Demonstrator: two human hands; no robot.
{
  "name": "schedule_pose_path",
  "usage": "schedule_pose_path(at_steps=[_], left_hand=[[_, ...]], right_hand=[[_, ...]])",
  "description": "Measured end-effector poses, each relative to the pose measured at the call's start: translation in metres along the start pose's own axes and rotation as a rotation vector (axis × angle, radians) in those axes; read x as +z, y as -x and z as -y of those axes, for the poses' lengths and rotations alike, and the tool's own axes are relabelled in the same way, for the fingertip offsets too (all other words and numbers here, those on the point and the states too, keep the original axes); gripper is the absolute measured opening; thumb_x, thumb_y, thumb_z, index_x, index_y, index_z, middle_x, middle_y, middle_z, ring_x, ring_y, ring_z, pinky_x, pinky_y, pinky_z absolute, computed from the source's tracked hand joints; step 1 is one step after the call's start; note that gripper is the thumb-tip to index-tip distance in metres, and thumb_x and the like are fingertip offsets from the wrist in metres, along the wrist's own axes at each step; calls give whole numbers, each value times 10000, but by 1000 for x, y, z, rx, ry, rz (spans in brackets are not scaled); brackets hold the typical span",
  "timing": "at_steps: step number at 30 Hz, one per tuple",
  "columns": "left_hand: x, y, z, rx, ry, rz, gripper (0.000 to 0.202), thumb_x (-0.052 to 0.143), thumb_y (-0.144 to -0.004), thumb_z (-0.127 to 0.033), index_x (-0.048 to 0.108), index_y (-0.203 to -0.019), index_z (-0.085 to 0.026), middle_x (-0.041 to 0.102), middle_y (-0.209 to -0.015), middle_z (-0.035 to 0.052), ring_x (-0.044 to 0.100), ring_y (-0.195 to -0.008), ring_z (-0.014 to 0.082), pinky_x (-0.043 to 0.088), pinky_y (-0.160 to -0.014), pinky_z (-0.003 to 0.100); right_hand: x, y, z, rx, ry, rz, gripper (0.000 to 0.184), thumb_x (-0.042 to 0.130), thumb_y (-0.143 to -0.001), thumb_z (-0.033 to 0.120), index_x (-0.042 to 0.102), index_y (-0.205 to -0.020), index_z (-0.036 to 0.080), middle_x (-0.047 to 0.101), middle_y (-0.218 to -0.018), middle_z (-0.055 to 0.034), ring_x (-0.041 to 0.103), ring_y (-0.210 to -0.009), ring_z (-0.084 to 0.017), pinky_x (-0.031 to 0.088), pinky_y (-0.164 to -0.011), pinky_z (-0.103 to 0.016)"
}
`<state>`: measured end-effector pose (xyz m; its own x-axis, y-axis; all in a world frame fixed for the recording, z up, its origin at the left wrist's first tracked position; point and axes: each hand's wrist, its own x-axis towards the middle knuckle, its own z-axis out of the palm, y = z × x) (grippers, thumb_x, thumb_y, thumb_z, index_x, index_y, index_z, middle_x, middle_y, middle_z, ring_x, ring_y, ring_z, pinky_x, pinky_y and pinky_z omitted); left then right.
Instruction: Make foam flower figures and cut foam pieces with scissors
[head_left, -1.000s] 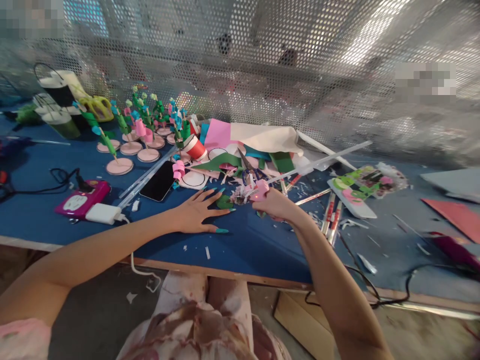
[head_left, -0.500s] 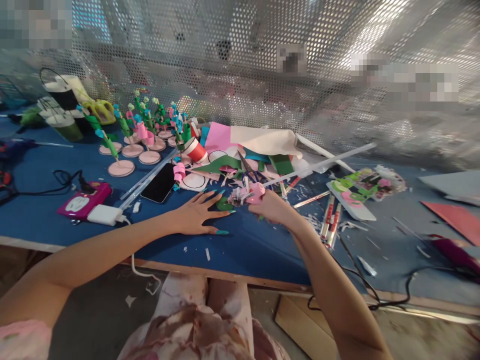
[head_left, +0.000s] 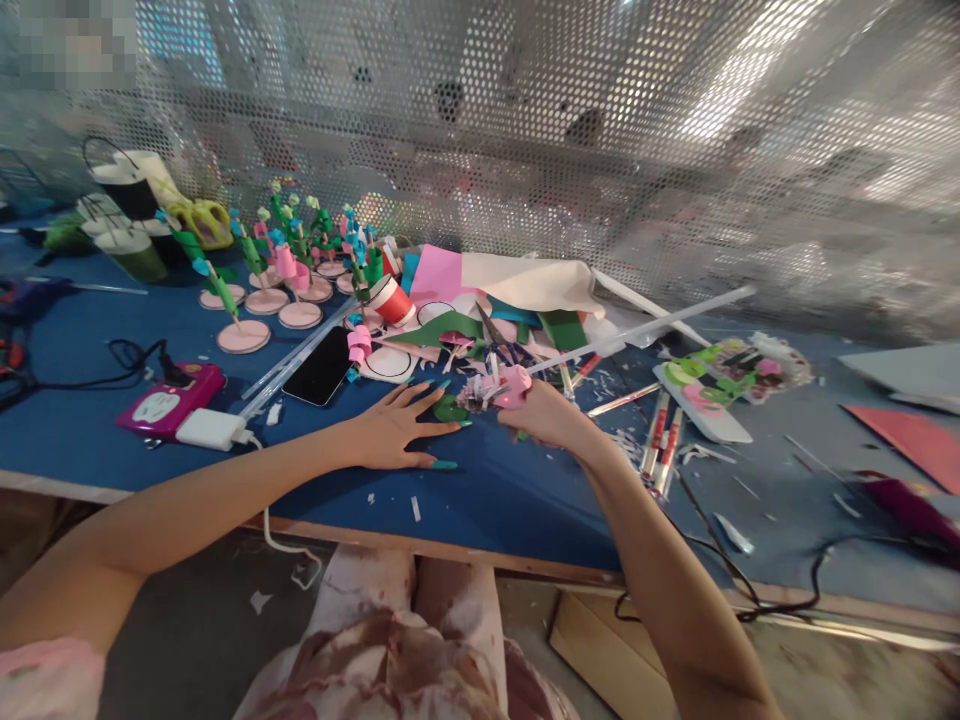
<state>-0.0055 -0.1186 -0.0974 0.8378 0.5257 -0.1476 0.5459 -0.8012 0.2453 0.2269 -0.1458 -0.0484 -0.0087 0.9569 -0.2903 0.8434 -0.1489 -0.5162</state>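
Observation:
Palm down with fingers spread, my left hand (head_left: 397,428) lies on the blue tabletop, long teal nails pointing right. Its fingertips are beside a small green paper piece (head_left: 448,408). My right hand (head_left: 546,412) is closed around the end of a small pink-and-white paper flower piece (head_left: 496,385); the fingers are partly hidden behind the wrist. Scissors (head_left: 514,352) lie just beyond it among paper scraps. Near my left hand are a black phone (head_left: 321,368) and a pink paper curl (head_left: 359,344) at its edge.
Several paper flowers on round pink bases (head_left: 243,337) stand at the back left, near a red-and-white ribbon spool (head_left: 391,300). A magenta power socket (head_left: 169,403) with cables sits left. Glue sticks (head_left: 553,352), a white phone (head_left: 705,405) and a perforated metal screen (head_left: 480,130) are around.
Almost nothing has moved; both hands keep their places and the view has shifted only very slightly.

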Motion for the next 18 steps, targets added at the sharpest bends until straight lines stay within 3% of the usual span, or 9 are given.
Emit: schedule_pose_path(at_steps=[6,11,18], left_hand=[[-1,0,-1,-17,1,21,627,458,-862,-618,336,-1438,-400,126,-1614,50,123,-1468,384,135,-1154,601],[-1,0,0,12,-2,6,638,435,-864,-633,328,-1444,-390,106,-1616,55,110,-1468,392,147,-1146,617],[-3,1,-3,-20,34,30,636,476,-856,-614,345,-1435,-388,82,-1617,44,88,-1472,394,126,-1161,600]], right_hand=[[-1,1,1,17,21,-6,279,538,-680,171,479,-408,186,407,-298,40,391,-286,-79,350,-381,-198],[-3,0,-3,4,-37,-58,190,559,-649,163,486,-474,178,526,-404,27,404,-301,-65,342,-368,-188],[-5,2,-4,17,-68,-80,178,570,-658,184,486,-501,180,431,-367,47,399,-331,-73,313,-372,-191]])
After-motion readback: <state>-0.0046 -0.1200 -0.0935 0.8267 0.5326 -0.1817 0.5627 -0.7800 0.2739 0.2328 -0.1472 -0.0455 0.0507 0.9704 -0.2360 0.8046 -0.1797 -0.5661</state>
